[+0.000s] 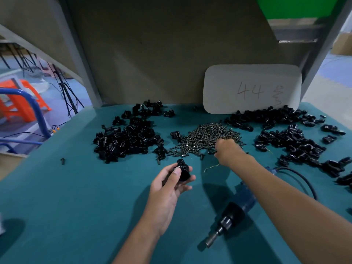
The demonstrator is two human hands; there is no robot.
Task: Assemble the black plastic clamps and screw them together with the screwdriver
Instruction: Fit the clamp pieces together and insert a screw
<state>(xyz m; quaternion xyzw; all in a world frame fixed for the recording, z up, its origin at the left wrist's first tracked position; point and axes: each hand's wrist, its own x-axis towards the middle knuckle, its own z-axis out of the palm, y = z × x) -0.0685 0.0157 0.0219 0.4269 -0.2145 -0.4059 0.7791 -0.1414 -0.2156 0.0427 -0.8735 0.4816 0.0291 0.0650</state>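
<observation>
My left hand (167, 185) holds a black plastic clamp (183, 169) above the teal table, thumb and fingers curled round it. My right hand (227, 149) reaches into the near right edge of the pile of dark screws (205, 137), its fingers curled down among them; what they hold is hidden. A blue and black electric screwdriver (233, 214) lies on the table under my right forearm, bit end pointing toward me. Heaps of black clamp parts lie left (125, 140) and right (289, 143) of the screws.
A white card (251, 88) marked 44 leans on the brown back panel. More clamp parts (266, 117) lie below it. The screwdriver's cable (304, 180) loops at the right. A single black piece (62, 161) lies at the left. The table (76, 206) ends at the left.
</observation>
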